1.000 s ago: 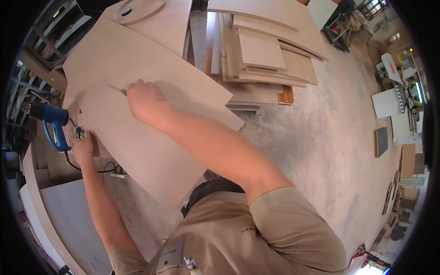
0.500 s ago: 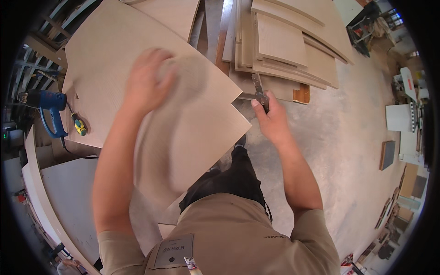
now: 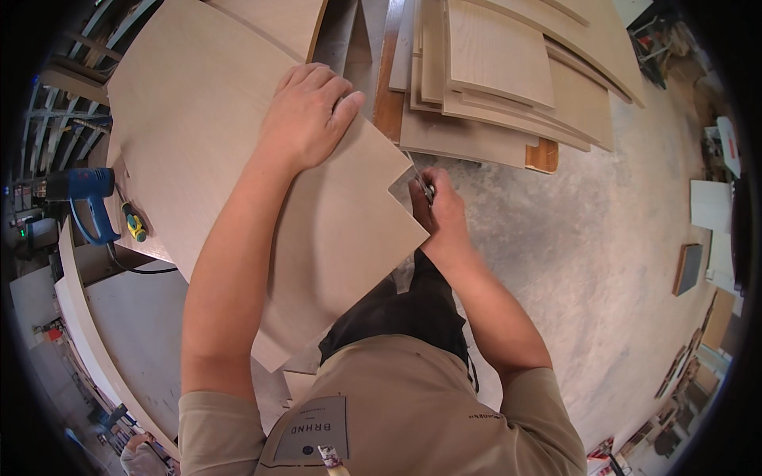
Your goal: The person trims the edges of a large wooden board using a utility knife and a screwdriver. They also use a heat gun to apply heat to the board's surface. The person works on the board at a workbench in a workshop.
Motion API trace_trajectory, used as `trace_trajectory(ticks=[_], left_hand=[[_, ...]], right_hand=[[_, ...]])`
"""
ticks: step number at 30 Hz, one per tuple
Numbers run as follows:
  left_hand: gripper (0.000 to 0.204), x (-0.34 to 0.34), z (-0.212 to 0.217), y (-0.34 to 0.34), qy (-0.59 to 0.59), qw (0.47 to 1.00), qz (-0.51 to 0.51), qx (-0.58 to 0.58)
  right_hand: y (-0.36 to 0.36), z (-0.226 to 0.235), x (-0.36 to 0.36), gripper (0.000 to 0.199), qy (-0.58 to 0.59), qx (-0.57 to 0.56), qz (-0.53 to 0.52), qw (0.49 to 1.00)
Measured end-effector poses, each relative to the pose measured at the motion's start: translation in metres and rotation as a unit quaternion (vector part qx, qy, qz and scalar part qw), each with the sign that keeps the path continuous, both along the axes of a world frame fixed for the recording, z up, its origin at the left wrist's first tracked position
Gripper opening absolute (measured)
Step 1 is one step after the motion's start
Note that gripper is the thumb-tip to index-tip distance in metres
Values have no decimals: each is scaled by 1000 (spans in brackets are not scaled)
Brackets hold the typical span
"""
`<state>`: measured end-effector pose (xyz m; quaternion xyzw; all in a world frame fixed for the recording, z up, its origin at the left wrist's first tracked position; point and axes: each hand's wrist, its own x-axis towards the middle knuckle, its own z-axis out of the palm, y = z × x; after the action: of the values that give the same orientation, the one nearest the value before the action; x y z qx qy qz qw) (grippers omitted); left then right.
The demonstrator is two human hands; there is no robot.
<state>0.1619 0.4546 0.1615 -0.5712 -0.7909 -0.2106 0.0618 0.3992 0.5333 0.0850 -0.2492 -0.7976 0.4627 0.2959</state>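
A large pale wood panel point(image 3: 341, 214) with a square notch at its right corner lies in front of me. My left hand point(image 3: 313, 115) rests on its upper face, with the fingers curled at the far edge and the thumb along that edge. At the notch, my right hand point(image 3: 439, 208) is closed around a slim metal hand tool point(image 3: 429, 190) with a flat, blade-like end. That end reaches the panel's edge, partly hidden by the hand and the panel. Whether it touches the edge, I cannot tell.
Left of the panel are a blue heat gun point(image 3: 91, 194) with a black cord and a yellow-green screwdriver point(image 3: 133, 223). Several cut boards point(image 3: 500, 59) are stacked at the far right. A brush point(image 3: 332, 458) shows at my chest. Another person's hand point(image 3: 139, 442) appears at lower left.
My left hand has moved right across the panel to its far edge. My right hand has brought the metal tool left and down to the notch.
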Motion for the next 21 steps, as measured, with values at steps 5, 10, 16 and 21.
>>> trace_trajectory(ticks=[5, 10, 16, 21], left_hand=[[30, 2, 4, -2, 10, 1000, -2, -26], [32, 1, 5, -2, 18, 999, -4, -43], [32, 1, 3, 1, 14, 1000, -8, -8], [32, 1, 3, -1, 9, 1000, -7, -11]], right_hand=[[-3, -10, 1, 23, 15, -39, 73, 996], [7, -7, 3, 29, 0, -31, 106, 994], [18, 1, -8, 23, -63, -1, 36, 997], [11, 7, 2, 18, -82, -45, -24, 995]])
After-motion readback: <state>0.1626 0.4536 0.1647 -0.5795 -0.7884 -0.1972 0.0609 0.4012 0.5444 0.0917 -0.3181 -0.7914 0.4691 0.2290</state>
